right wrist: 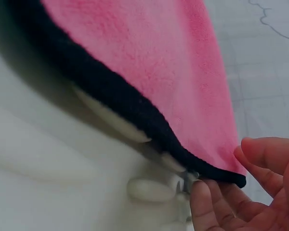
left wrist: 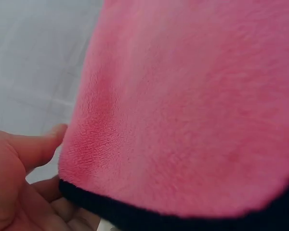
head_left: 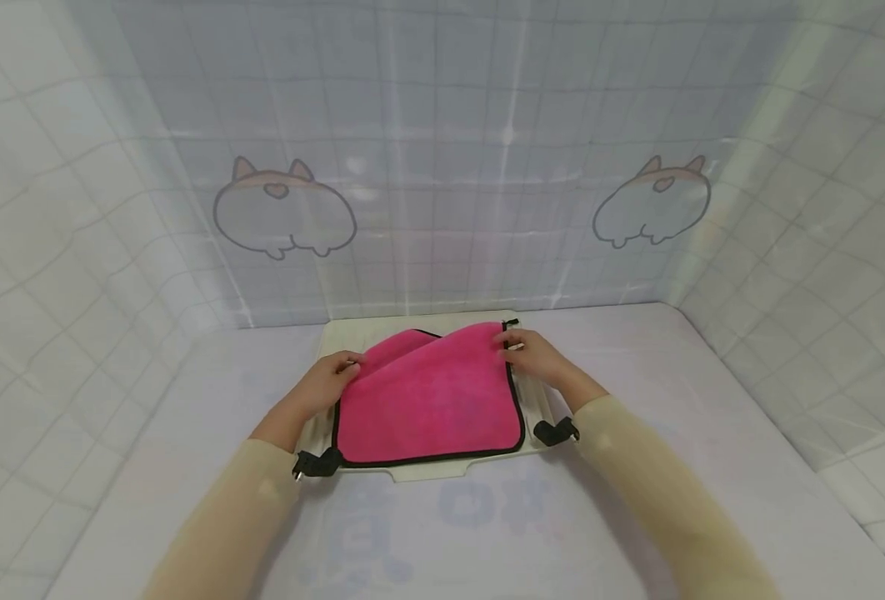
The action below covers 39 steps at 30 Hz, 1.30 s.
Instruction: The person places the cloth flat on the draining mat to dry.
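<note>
A bright pink plush towel (head_left: 431,417) with black edging is draped over a white plastic board (head_left: 429,472). Its far part is folded over, with a slanting crease and another pink layer behind. My left hand (head_left: 326,385) pinches the towel at the left end of the fold; in the left wrist view the thumb (left wrist: 38,147) is on the pink side and the other fingers are under the black edge. At the right end, my right hand (head_left: 538,358) holds the towel's black-edged side (right wrist: 221,174) between thumb and fingers. The towel hides most of the board.
The board rests on a pale tabletop (head_left: 442,550) with faint blue printing. Behind it stands a gridded sheet wall (head_left: 457,167) with cartoon drawings, and similar walls (head_left: 825,250) enclose both sides. Black mounts (head_left: 318,462) sit at both wrists.
</note>
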{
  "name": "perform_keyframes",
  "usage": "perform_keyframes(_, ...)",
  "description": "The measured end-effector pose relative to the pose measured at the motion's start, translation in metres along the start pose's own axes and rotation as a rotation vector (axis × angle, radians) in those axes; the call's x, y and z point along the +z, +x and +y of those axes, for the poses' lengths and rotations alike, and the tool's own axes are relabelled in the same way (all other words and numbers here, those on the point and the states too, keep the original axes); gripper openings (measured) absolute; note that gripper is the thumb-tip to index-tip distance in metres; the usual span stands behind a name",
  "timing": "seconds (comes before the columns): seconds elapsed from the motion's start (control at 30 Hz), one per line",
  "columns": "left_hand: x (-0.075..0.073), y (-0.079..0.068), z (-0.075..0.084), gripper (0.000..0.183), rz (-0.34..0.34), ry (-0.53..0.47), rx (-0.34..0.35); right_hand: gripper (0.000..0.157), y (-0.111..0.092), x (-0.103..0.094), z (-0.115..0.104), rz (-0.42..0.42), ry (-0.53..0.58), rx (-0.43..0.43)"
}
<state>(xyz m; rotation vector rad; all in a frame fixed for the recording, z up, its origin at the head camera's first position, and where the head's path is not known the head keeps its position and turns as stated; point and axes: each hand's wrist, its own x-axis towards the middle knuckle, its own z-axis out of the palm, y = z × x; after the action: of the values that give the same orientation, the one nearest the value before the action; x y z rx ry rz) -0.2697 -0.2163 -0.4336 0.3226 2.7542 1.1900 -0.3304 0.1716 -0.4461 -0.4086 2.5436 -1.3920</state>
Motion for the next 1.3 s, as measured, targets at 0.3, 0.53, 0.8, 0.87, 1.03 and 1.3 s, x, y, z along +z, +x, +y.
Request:
perform_keyframes(0.3, 0.011, 0.021, -0.007, 0.033, 0.052, 0.002, 0.013, 0.035, 0.012, 0.006, -0.002, 0.049, 0.01, -0.006)
perform_keyframes(0.53, 0.012, 0.021, -0.003, 0.032, 0.124, 0.024, 0.009, 0.037, 0.015, 0.007, -0.005, 0.05, -0.022, -0.062)
perform_keyframes(0.8, 0.001, 0.01, -0.002, 0.033, 0.201, 0.012, 0.048, 0.047, 0.009, -0.004, -0.004, 0.034, 0.003, -0.041)
perform_keyframes(0.87, -0.001, 0.007, -0.004, 0.034, 0.224, 0.009, 0.062, 0.048, 0.007, -0.007, -0.002, 0.029, 0.031, -0.041)
perform_keyframes(1.03, -0.003, 0.001, -0.009, 0.037, 0.27, -0.013, 0.071, 0.053, 0.004, -0.011, 0.003, 0.016, 0.075, -0.047)
perform_keyframes(1.3, 0.0, -0.002, -0.013, 0.038, 0.13, 0.035, 0.016, 0.047, 0.002, -0.007, 0.007, -0.075, -0.065, 0.009)
